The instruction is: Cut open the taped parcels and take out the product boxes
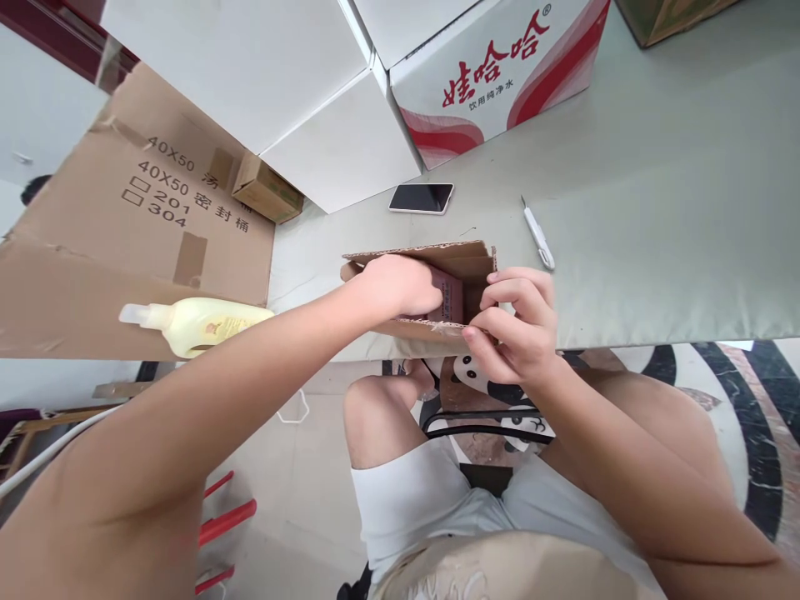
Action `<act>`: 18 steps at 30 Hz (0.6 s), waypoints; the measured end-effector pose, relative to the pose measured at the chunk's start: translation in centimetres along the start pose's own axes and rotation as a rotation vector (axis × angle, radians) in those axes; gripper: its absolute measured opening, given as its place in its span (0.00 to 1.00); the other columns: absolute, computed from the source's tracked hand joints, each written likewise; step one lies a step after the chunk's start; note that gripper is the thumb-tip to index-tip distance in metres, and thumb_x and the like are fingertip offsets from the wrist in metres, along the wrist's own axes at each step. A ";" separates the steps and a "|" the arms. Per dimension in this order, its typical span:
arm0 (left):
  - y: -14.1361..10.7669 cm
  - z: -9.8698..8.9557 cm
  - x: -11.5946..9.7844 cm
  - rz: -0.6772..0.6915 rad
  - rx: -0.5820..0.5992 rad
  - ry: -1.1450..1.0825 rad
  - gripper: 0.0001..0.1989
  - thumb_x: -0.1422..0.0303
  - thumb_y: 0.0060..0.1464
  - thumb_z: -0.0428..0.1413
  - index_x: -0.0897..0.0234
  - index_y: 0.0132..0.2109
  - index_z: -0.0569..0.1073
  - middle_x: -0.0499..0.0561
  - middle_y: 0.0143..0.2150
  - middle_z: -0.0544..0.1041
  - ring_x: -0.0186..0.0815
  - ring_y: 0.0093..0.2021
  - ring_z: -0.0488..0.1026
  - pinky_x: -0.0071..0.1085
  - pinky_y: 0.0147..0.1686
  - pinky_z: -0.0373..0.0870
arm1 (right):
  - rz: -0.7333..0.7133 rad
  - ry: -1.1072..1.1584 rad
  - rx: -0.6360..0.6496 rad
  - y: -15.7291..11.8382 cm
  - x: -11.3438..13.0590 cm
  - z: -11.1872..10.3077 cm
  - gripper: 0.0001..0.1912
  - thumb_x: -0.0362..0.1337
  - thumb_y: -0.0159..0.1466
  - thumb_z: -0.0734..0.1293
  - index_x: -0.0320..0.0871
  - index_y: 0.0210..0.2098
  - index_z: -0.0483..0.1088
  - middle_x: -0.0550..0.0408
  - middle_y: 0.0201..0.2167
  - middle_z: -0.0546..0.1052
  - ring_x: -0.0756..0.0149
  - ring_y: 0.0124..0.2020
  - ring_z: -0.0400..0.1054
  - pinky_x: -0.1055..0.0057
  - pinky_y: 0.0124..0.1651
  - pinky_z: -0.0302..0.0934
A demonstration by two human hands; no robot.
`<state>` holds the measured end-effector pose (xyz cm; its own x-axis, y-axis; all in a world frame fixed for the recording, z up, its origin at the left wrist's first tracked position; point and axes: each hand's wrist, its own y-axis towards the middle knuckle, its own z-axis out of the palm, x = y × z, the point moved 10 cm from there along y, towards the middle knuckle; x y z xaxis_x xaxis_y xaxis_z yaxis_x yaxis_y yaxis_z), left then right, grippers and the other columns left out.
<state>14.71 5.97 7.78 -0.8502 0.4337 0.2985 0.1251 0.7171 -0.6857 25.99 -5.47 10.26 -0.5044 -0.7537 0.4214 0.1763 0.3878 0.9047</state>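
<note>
Where open, carton (463,262) around left fingers (430,293)

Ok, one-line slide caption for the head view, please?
Left hand inside an open cardboard box, right hand at its edge; a phone and slim white tool lie beyond.

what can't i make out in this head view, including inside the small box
All in the head view:
- Left hand: its fingertips and any grip, hidden by the hand itself and the near wall of the small open brown cardboard box.
- Pink printed item inside: partly behind that hand; print too small to read.
- Pale yellow plastic bottle: partly behind the left forearm.
- Brown box at top right: cut off by the top edge.
</note>
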 end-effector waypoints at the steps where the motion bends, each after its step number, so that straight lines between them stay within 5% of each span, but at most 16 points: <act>1: -0.2 -0.6 0.3 -0.025 -0.018 -0.015 0.21 0.64 0.59 0.50 0.65 0.47 0.86 0.64 0.44 0.86 0.55 0.47 0.82 0.41 0.46 0.74 | 0.001 -0.012 -0.012 0.1 -0.1 -0.3 0.08 0.33 0.64 0.65 0.47 0.29 0.63 0.54 0.32 0.67 0.58 0.46 0.69 0.58 0.46 0.66; 7: 0.2 -1.0 4.7 -0.030 -0.082 -0.332 0.07 0.72 0.49 0.56 0.62 0.32 0.80 0.56 0.34 0.85 0.46 0.37 0.81 0.35 0.36 0.73 | 0.006 -0.061 -0.040 0.7 -0.8 -1.9 0.08 0.34 0.63 0.65 0.47 0.28 0.63 0.54 0.30 0.68 0.58 0.42 0.70 0.57 0.43 0.65; 10: 0.3 -0.9 5.9 -0.033 -0.134 -0.512 0.07 0.68 0.53 0.56 0.61 0.30 0.78 0.54 0.35 0.84 0.44 0.36 0.80 0.34 0.35 0.72 | 0.007 -0.050 -0.030 0.6 -0.6 -1.8 0.09 0.34 0.63 0.65 0.46 0.27 0.63 0.53 0.30 0.68 0.58 0.43 0.70 0.57 0.43 0.65; 14: 0.2 -1.1 3.2 -0.058 -0.107 -0.447 0.21 0.48 0.55 0.58 0.61 0.29 0.79 0.57 0.32 0.81 0.50 0.42 0.80 0.37 0.41 0.73 | -0.008 -0.053 -0.023 0.2 0.2 -1.3 0.09 0.33 0.63 0.65 0.46 0.27 0.62 0.53 0.30 0.68 0.58 0.44 0.70 0.57 0.43 0.63; 18: 0.6 -1.4 -1.1 0.006 -0.068 -0.275 0.20 0.48 0.48 0.63 0.61 0.36 0.83 0.60 0.37 0.83 0.57 0.48 0.80 0.43 0.50 0.73 | -0.023 -0.076 -0.011 -0.4 0.8 -0.7 0.08 0.34 0.62 0.65 0.46 0.28 0.62 0.53 0.31 0.68 0.58 0.44 0.69 0.57 0.43 0.60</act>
<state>16.38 6.69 7.93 -0.9550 0.2802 0.0971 0.1565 0.7543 -0.6376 26.09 -6.60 10.24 -0.5709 -0.7197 0.3951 0.1729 0.3651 0.9148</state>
